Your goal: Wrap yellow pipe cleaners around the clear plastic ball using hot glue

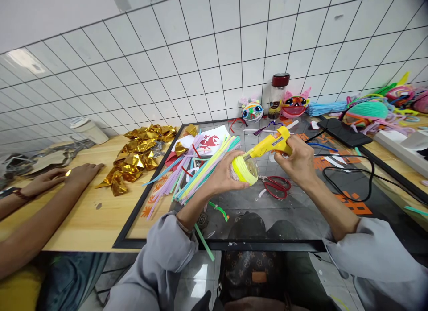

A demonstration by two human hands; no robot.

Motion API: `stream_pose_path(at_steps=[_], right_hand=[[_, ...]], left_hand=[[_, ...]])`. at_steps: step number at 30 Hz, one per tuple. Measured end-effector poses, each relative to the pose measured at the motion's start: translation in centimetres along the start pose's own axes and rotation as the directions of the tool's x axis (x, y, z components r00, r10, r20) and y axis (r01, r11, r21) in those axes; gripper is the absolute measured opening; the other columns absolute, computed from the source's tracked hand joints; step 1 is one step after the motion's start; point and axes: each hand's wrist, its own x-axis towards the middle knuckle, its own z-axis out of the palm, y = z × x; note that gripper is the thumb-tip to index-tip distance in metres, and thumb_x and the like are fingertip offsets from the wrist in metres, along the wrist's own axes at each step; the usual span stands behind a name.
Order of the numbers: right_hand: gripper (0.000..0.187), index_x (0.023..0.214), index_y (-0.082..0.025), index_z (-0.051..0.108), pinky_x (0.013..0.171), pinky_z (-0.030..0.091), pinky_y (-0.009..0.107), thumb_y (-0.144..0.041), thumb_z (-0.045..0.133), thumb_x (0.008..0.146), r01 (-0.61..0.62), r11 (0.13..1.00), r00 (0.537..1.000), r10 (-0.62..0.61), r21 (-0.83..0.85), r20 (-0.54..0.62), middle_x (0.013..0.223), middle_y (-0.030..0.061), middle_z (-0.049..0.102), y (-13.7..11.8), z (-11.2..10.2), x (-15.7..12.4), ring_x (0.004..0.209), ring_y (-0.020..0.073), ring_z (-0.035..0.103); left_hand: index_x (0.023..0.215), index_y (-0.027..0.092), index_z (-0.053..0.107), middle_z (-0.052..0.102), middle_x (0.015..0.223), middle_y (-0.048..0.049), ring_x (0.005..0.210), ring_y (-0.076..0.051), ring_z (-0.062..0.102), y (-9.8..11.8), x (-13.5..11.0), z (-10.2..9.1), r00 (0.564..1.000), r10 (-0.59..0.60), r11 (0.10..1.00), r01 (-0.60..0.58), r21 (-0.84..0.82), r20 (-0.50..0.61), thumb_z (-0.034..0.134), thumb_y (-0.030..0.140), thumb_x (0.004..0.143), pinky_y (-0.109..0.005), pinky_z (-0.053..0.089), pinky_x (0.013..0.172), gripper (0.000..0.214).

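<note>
My left hand (224, 173) is closed around a clear round container (253, 167) with yellow fuzzy strands wrapped about it, tilted toward the right. A yellow glue gun (270, 143) is gripped in my right hand (298, 160), its nozzle touching or very close to the container's upper edge. Just below the container lie red-handled scissors (279, 187). Beside my left hand spreads a bundle of pastel pipe cleaners (197, 172) in purple, yellow and green. A short green twisted piece (219, 210) rests under my left wrist.
Two decorated animal-face balls, one white (252, 111) and one pink (294, 106), flank a bottle (277, 97) by the wall. A black cable (370, 179) loops at right near a phone (344, 131). Gold foil pieces (137, 155) and another person's hands (82, 173) are at left.
</note>
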Motion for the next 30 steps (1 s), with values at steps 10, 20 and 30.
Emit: stream_pose_path(at_steps=[10, 20, 30], right_hand=[[0.028, 0.069, -0.026, 0.031, 0.059, 0.033, 0.03, -0.022, 0.058, 0.074, -0.005, 1.0, 1.0, 0.004, -0.011, -0.014, 0.069, 0.0001, 0.046, 0.02, 0.09, -0.12, 0.066, 0.0182, 0.046], [0.027, 0.069, -0.026, 0.031, 0.058, 0.032, 0.03, -0.022, 0.056, 0.074, 0.007, 1.0, 1.0, -0.008, -0.005, -0.029, 0.069, 0.0003, 0.047, -0.1, 0.08, -0.06, 0.065, 0.0174, 0.045], [0.028, 0.068, -0.026, 0.031, 0.058, 0.033, 0.03, -0.025, 0.058, 0.076, 0.008, 1.0, 1.0, -0.008, 0.013, -0.007, 0.069, 0.0006, 0.049, -0.16, -0.02, 0.03, 0.065, 0.0175, 0.046]], left_hand=[[0.133, 0.021, 0.054, 0.057, 0.141, -0.011, 0.131, -0.036, 0.054, -0.44, -0.1, 0.12, 1.0, -0.001, 1.0, 0.001, -0.014, -0.003, 0.089, 0.037, 0.054, -0.054, 0.039, 0.116, 0.088], [0.133, 0.02, 0.053, 0.056, 0.142, -0.0118, 0.134, -0.035, 0.053, 0.0, 0.01, -0.34, 0.999, 0.01, 1.0, -0.01, 0.005, 0.037, 0.088, 0.033, 0.056, -0.053, 0.037, 0.118, 0.086], [0.134, 0.018, 0.051, 0.056, 0.141, -0.0118, 0.132, -0.033, 0.054, -0.31, 0.13, -0.72, 0.998, -0.001, 1.0, 0.002, -0.013, 0.069, 0.086, 0.031, 0.058, -0.049, 0.038, 0.117, 0.084]])
